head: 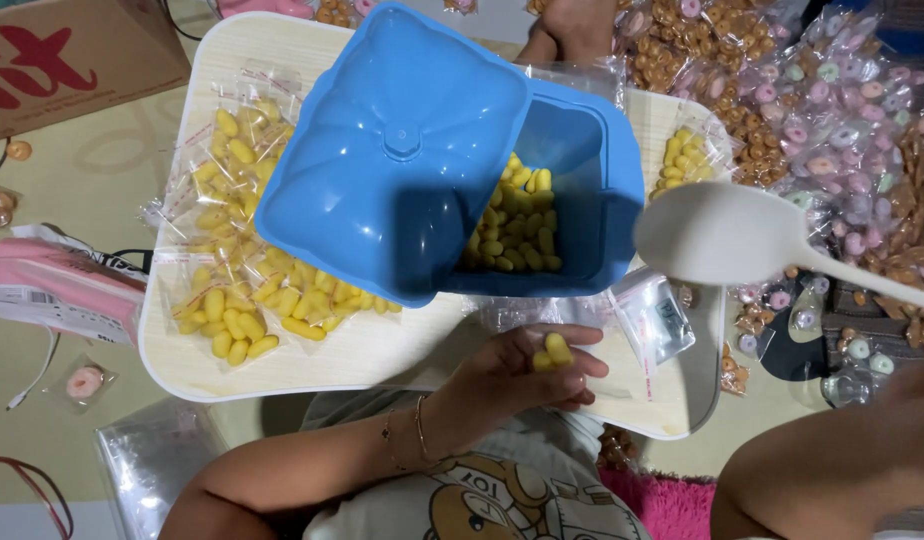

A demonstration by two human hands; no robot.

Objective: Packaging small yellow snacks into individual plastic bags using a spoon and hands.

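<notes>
My left hand (517, 378) lies palm up at the near edge of a pale lap table (382, 362), its fingers curled around a couple of yellow oval candies (552, 350). Just beyond it stands a blue plastic box (607, 190) with more yellow candies inside (512, 228). The box's blue lid (392, 150) leans tilted over its left side. A large white spoon (722, 235) hovers empty to the right of the box, its handle running off the right edge. My right forearm (832, 465) shows at the bottom right, but the hand itself is out of frame.
Sealed clear bags of yellow candies (232, 260) cover the table's left half, and empty clear bags (662, 318) lie near my left hand. Bags of pink and orange ring candies (832, 120) are heaped on the right. A cardboard box (62, 50) sits top left.
</notes>
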